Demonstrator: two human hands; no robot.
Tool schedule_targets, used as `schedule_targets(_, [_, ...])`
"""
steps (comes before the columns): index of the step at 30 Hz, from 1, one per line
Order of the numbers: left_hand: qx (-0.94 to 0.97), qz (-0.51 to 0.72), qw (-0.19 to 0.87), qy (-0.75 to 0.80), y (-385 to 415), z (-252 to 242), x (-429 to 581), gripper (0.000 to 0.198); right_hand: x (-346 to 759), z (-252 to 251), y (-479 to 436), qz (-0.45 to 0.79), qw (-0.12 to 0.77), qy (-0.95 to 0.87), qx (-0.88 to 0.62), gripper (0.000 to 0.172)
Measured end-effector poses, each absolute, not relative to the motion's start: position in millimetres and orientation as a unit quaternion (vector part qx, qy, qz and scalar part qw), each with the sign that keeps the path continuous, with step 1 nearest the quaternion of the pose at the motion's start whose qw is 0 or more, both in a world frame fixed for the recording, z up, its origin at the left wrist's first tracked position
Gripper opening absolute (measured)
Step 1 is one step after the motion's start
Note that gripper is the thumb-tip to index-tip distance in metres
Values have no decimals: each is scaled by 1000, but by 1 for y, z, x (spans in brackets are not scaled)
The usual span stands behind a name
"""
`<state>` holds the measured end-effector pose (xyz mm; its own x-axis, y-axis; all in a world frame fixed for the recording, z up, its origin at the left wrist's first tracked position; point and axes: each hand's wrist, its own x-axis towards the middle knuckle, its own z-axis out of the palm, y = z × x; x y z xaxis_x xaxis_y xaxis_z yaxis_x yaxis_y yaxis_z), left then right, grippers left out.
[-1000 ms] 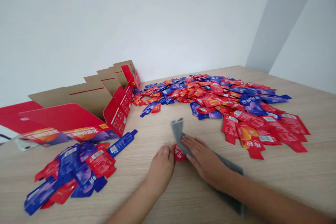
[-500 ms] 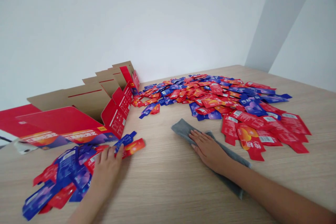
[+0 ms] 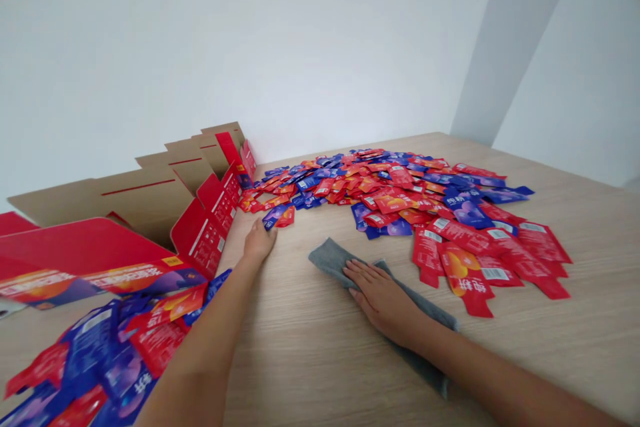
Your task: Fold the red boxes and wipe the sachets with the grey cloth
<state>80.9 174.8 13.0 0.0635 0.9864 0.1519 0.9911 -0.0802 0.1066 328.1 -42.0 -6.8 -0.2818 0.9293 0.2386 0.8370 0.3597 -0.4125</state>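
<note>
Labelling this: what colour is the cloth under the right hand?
Grey cloth, best seen in the head view.

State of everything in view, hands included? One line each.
Left hand: at a blue sachet; grip unclear
Right hand: flat on the cloth
Gray cloth: lying on the table, partly covered
Cartons: standing in a row, front one open-topped
Far sachet pile: loose, overlapping, spread out
Near-left sachet pile: loose, heaped, partly hidden by forearm
</note>
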Motion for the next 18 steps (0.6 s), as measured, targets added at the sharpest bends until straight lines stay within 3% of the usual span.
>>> schedule_targets(6, [-726, -109, 28, -678, 181, 18, 84, 35, 329, 0, -42, 142, 238, -781, -560, 43])
schedule_targets(13, [-703, -150, -10, -695, 113, 18, 69, 35, 334, -6, -35, 168, 291, -749, -571, 44])
schedule_targets(15, [-712, -178, -85, -674, 76, 14, 75, 31, 335, -7, -33, 170, 297, -746, -571, 44])
schedule_targets(18, [-666, -223, -385, -599, 23, 8, 94, 29, 328, -3, -42, 155, 304, -747, -570, 46])
